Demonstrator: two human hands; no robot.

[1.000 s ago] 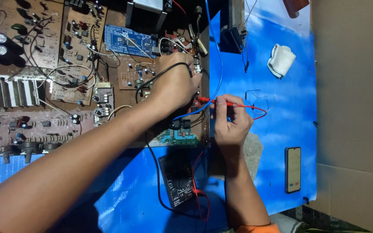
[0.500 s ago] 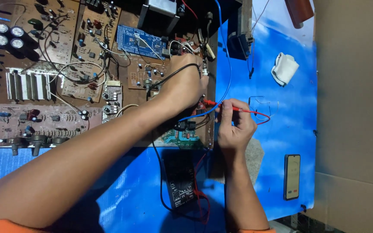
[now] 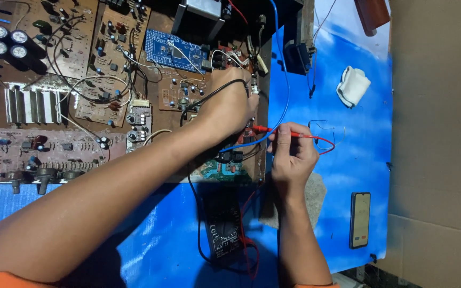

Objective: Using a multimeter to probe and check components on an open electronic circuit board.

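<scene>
The right hand (image 3: 292,154) is pinching a red probe (image 3: 273,129) between thumb and fingers, like a pencil. The left hand (image 3: 230,106) is reaching across the big brown circuit board (image 3: 81,144) and curling around a black wire lead (image 3: 209,98) — the tip it is pressing down is hiding under the fingers, so I cannot tell just what it is touching.

The red probe is lying right at the board's right edge, just below the left hand. It is long and thin. Its long way is running side to side, with the pointy end aiming left, into the board, and its red wire (image 3: 321,141) looping away to the right.

The probe looks light and stiff, with a smooth plastic body that could slip. The best place to be holding it is the plastic middle, not the metal tip. The tip looks sharp and the little parts on the board look easy to break — so soft touches seem wise. The wires look bendy and could tug the probe sideways.

Below the board, a black meter (image 3: 225,229) is lying on the blue sheet covering the bench (image 3: 348,106). To the right of the board a crumpled white cloth (image 3: 353,85) is sitting, and a dark phone (image 3: 359,220) is lying lower down, well apart from the hands.
</scene>
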